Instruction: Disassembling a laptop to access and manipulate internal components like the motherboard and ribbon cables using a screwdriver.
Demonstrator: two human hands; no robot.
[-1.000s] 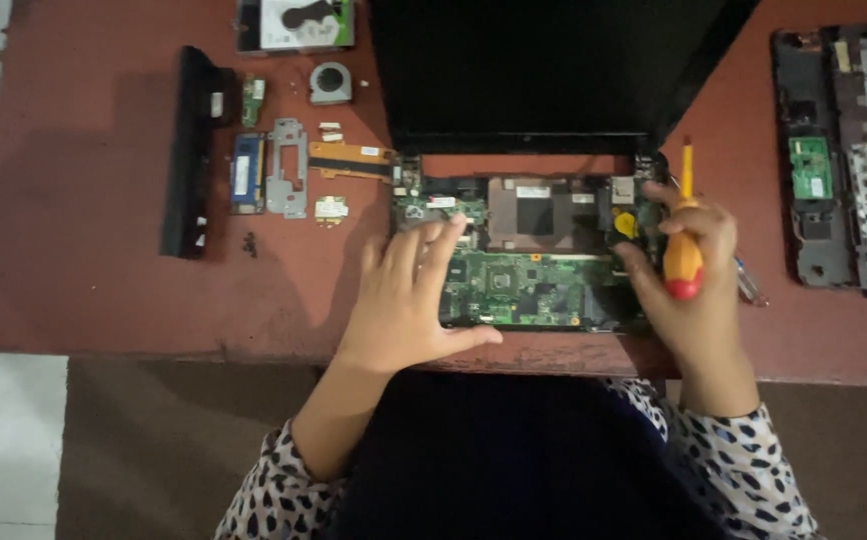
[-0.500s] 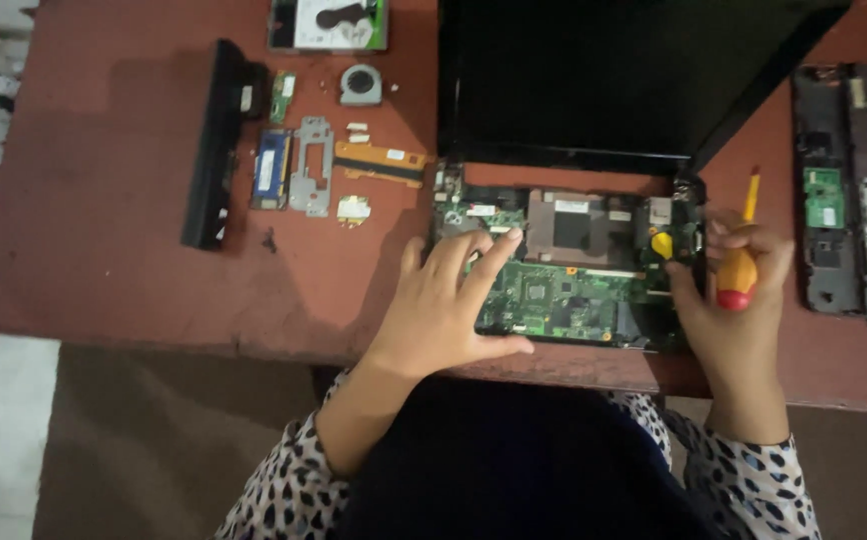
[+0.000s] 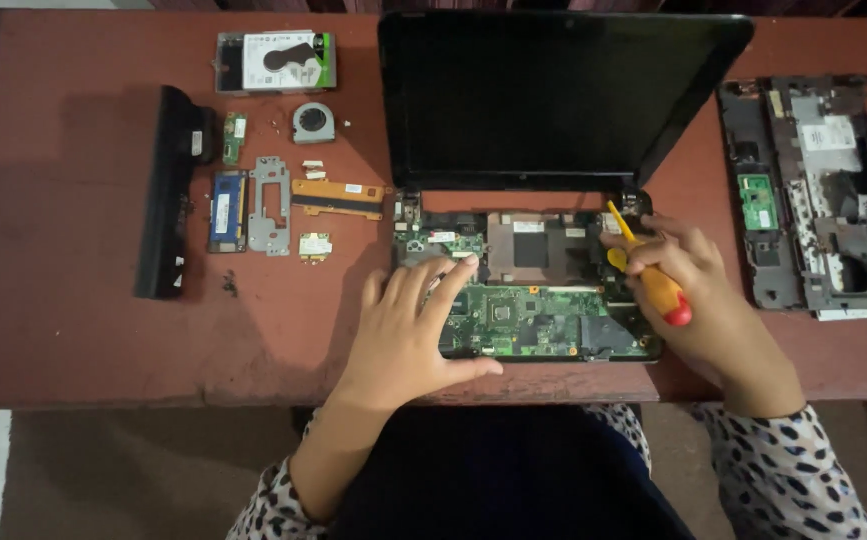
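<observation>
Right hand (image 3: 699,290): fingers (image 3: 654,250) curled shut around a screwdriver (image 3: 649,275) with a yellow-orange handle and red butt, its tip at the upper right corner of the opened laptop base (image 3: 529,290). Left hand (image 3: 404,335): fingers (image 3: 449,285) spread and flat, holding nothing, pressing on the left part of the green circuit board (image 3: 534,325). The base lies at the near edge of the reddish-brown surface (image 3: 74,350), its black screen (image 3: 544,95) tilted back. Left of it: orange strip (image 3: 339,197), metal bracket (image 3: 270,205), blue-labelled memory module (image 3: 226,208), small fan (image 3: 314,122), long black battery (image 3: 166,190). Far left: drive with white-and-green rectangular label (image 3: 276,62). Right: removed casing (image 3: 814,195) bearing a white label.
</observation>
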